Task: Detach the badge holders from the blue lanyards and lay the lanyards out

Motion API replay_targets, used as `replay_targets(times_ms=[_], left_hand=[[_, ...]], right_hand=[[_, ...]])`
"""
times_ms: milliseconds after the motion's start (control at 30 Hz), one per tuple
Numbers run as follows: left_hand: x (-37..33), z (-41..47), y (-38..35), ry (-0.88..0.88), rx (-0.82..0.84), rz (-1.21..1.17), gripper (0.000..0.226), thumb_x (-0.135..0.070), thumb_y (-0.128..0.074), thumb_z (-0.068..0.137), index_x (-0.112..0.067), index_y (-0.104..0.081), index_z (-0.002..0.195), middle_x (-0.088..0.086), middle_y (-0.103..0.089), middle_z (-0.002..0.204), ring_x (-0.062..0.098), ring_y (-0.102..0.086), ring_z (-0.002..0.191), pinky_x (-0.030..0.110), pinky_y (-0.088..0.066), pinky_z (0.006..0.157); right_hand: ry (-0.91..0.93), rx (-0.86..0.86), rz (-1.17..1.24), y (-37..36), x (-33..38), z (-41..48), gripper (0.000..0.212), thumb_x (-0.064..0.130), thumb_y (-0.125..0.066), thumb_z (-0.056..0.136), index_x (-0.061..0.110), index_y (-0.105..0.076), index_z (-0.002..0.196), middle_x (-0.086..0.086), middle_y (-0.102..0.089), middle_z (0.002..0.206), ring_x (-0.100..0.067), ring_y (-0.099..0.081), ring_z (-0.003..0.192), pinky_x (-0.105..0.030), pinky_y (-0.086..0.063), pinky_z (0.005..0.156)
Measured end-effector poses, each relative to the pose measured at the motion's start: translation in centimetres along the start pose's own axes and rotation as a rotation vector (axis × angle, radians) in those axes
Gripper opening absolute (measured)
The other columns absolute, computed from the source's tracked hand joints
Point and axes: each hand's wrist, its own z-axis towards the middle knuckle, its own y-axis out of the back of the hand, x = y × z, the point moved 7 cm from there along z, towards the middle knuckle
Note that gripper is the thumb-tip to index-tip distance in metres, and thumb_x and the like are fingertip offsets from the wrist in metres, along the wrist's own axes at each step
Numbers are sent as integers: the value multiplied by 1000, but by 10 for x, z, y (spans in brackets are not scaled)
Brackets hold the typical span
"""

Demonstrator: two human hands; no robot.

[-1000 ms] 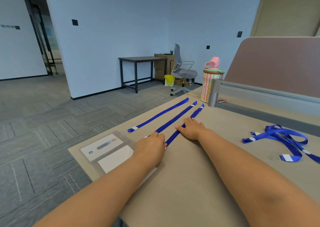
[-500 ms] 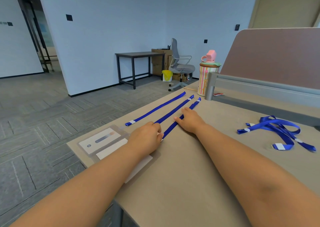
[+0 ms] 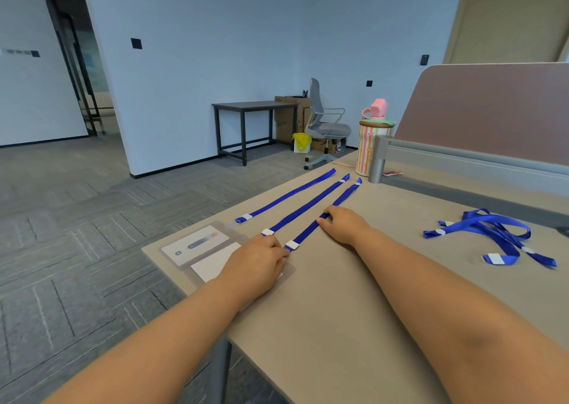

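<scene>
Two straight lanyards [image 3: 308,204] done, badge holders [image 3: 197,245] off. Your right hand [image 3: 346,226] presses the third lanyard [image 3: 307,231] flat-fingered; left hand [image 3: 257,263] at its end, grip unclear. Tangled lanyards [image 3: 492,231] remain.

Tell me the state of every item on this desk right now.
Left lanyard: straight, flat.
Middle lanyard: straight, flat.
Right lanyard: straight, under both hands.
Left hand: pinches its near end.
Right hand: presses its middle.
Lanyard pile: tangled.
Badge holders: detached, overlapping, flat.

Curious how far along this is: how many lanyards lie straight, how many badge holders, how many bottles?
Straight lanyards: 3
Badge holders: 2 seen; left hand may hide more
Bottles: 1
Total: at least 6
</scene>
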Motion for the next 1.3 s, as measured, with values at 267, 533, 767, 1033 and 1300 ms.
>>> replay_targets(times_ms=[267,533,767,1033,1300], left_hand=[[-16,6,26,-20,-8,-63,33,-23,-43,95,-20,-54,126,-2,-52,124,15,-48,116,27,-41,94],[-101,23,43,-169,-81,-175,26,-25,-49,93,-23,-58,118,-5,-57,117,11,-52,107,26,-44,89],[-230,41,10,-393,3,-243,19,-23,-51,90,-19,-64,103,0,-61,109,18,-56,99,31,-47,84],[-380,21,-17,-753,152,-227,28,-28,-48,92,-22,-58,117,-1,-52,125,17,-50,113,31,-44,90],[-445,8,-35,-949,146,-131,31,-34,-49,92,-28,-56,122,-4,-55,126,20,-43,113,33,-41,90]], right_hand=[[50,-186,90,33,12,-38,47,31,-52,93,17,-42,136,-4,-46,141,-21,-44,129,-35,-39,104],[-1,-302,50,76,-44,-132,28,27,-48,94,18,-56,120,-3,-64,112,-20,-59,99,-27,-45,78],[-209,-444,-55,127,-151,-248,22,21,-48,91,12,-67,97,-6,-69,97,-27,-60,91,-34,-49,78],[-465,-438,-66,152,-250,-374,19,19,-52,92,13,-65,104,-4,-67,103,-16,-57,87,-29,-50,75],[-549,-235,-2,132,-284,-418,19,32,-61,86,23,-70,99,5,-66,102,-9,-57,90,-29,-49,85]])
